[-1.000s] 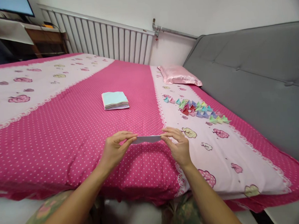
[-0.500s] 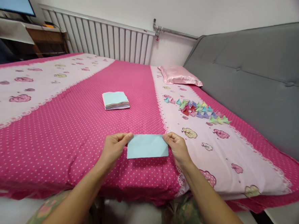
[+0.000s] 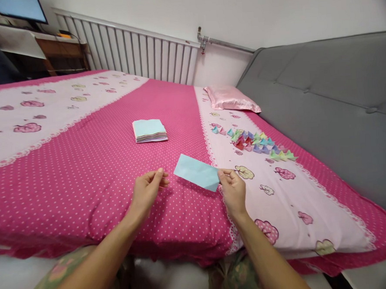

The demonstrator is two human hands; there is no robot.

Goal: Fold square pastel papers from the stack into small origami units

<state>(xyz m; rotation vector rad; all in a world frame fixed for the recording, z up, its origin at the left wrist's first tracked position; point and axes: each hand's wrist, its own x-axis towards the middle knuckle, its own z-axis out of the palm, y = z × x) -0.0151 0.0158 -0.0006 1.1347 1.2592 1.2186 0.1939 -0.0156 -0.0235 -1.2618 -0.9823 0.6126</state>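
A light blue folded sheet of paper (image 3: 196,172) is held at its right end by my right hand (image 3: 233,190), pinched between thumb and fingers. It tilts, its left end higher than its right, above the pink dotted bedspread. My left hand (image 3: 147,188) is off the paper, a short gap to its left, fingers half curled and apart with nothing in them. Beyond my hands, a stack of square coloured paper (image 3: 149,129) lies on the bed, a light blue sheet on top. To the right sit several small folded paper pieces (image 3: 256,141) in many colours.
The bed (image 3: 94,185) spreads under everything, its front edge close to my knees. A pink pillow (image 3: 231,98) lies against the grey padded headboard (image 3: 323,84). Behind are a white radiator (image 3: 128,48), a pipe, and a desk with a monitor (image 3: 21,9).
My left hand has let go of the paper's left end and drawn slightly left. In my right hand the paper has swung, its left end rising.
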